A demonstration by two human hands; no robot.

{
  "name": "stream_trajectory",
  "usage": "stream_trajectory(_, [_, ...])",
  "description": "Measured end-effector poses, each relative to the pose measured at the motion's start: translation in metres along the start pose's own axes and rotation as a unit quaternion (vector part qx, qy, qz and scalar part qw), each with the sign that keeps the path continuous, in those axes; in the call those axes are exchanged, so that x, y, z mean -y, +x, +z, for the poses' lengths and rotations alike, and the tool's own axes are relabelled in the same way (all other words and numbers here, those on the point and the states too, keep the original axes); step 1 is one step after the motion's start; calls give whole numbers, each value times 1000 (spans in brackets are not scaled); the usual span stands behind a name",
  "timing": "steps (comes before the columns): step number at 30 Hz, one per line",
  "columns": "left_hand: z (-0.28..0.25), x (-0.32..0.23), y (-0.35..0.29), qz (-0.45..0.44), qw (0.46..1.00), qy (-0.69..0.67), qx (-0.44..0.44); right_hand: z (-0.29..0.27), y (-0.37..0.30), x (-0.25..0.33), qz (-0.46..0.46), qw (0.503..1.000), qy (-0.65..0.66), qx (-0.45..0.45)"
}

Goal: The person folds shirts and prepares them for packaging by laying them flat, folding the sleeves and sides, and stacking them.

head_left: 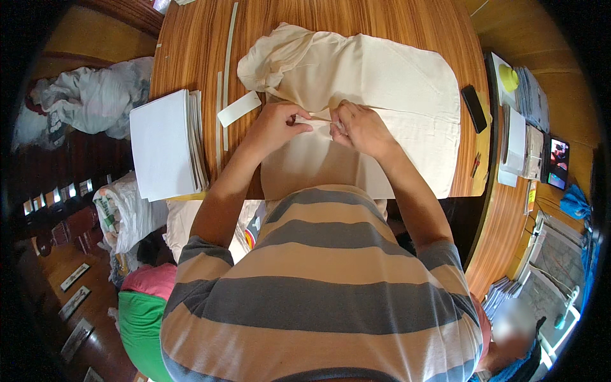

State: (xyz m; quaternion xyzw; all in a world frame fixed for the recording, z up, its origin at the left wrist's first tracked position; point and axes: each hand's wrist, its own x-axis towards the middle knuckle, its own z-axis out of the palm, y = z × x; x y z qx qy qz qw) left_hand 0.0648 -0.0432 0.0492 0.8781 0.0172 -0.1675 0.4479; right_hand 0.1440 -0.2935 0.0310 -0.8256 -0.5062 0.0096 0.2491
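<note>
A cream cloth (394, 76) lies spread over the wooden table, bunched up at its far left end. It looks like a garment, but which kind I cannot tell. Across its middle runs a raised fold or opening. My left hand (278, 129) pinches this fold with thumb and forefinger. A little to the right, my right hand (360, 129) has its fingers bent and pressed together on the same fold. Beside my left wrist lies a white card tag (238, 109), partly next to the cloth's bunched end.
On the left stands a stack of white paper (162, 146), with thin pale strips (227, 57) beside it. A black oblong case (473, 109) and small thread snips (476, 163) lie at the table's right edge. Further right, a lit phone (558, 163) rests near stacked papers. Someone sits at lower right.
</note>
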Motion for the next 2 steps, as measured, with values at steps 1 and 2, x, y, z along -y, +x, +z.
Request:
stream_trajectory(1, [0,0,-1,31,999,16,-6,-3,3,4,-10,1000,-12,-11])
stream_trajectory(2, [0,0,-2,63,997,32,-11,-7,5,10,11,1000,-21,15])
